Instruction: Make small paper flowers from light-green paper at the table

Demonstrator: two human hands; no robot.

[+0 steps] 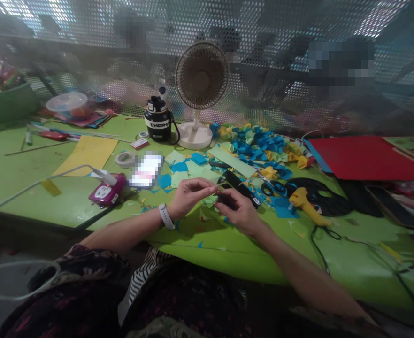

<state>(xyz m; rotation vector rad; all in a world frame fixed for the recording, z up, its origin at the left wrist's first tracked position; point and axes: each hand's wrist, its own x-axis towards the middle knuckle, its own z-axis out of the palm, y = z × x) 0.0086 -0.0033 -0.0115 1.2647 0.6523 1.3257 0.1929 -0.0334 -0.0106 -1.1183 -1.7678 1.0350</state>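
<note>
Head view: both hands are meeting over the near part of a green table (256,263), a thin piece (223,186) lying between their fingertips; its exact kind is staying too blurred to tell.
Left hand (194,196): thumb and forefinger are pressing together on the thin piece; a white watch (166,217) is circling the wrist.
Right hand (240,211): fingers are curling towards the left hand, the forefinger reaching the thin piece; whether they are gripping it, I cannot tell.
Behind the hands: a black object (241,188) is lying near the right hand, with blue and pale green scraps (179,178) spreading beside it.
Further back: a fan (203,77) is standing beside a black bottle (158,123), and crumpled papers (254,148) in blue, yellow and green are heaping up to the right.
Left side: a phone (146,170) is glowing near a tape roll (125,159), a purple socket (106,190) and a yellow sheet (87,152).
Right side: scissors (280,188) are lying near a yellow glue gun (307,206), while a red sheet (372,157) is resting beyond.
</note>
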